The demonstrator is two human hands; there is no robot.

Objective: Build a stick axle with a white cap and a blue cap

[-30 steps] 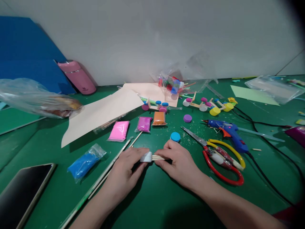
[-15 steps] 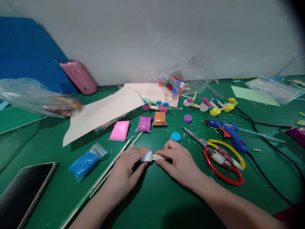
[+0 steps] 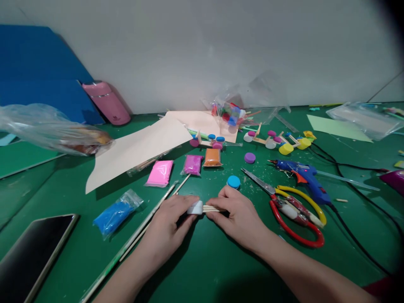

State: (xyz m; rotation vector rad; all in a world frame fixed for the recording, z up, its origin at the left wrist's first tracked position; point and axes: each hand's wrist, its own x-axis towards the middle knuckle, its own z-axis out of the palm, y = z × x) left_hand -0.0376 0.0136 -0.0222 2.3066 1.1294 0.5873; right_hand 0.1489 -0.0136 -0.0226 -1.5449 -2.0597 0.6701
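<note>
Between the thumb and fingers of my left hand (image 3: 172, 214) is a small white bottle cap (image 3: 195, 208), close above the green table. Several thin wooden sticks (image 3: 208, 208) run from the cap's right side into my right hand (image 3: 235, 212), whose thumb and fingertips pinch them. Whether the sticks are fixed to the cap or only touch it, I cannot tell. A blue cap (image 3: 233, 182) lies just beyond my right hand, and a purple cap (image 3: 249, 158) is farther back. Long sticks (image 3: 139, 233) lie beside my left forearm.
Right of my hands are scissors (image 3: 293, 210) with red and yellow handles and a blue glue gun (image 3: 303, 172) with a black cord. Clay packets (image 3: 160, 173), small wheeled models (image 3: 206, 141) and paper (image 3: 139, 147) lie behind. A phone (image 3: 34, 256) is at left, a pink bottle (image 3: 107, 103) by the wall.
Both hands keep the same grip on the white cap and the sticks. The whole view has shifted very slightly; nothing on the table has visibly moved.
</note>
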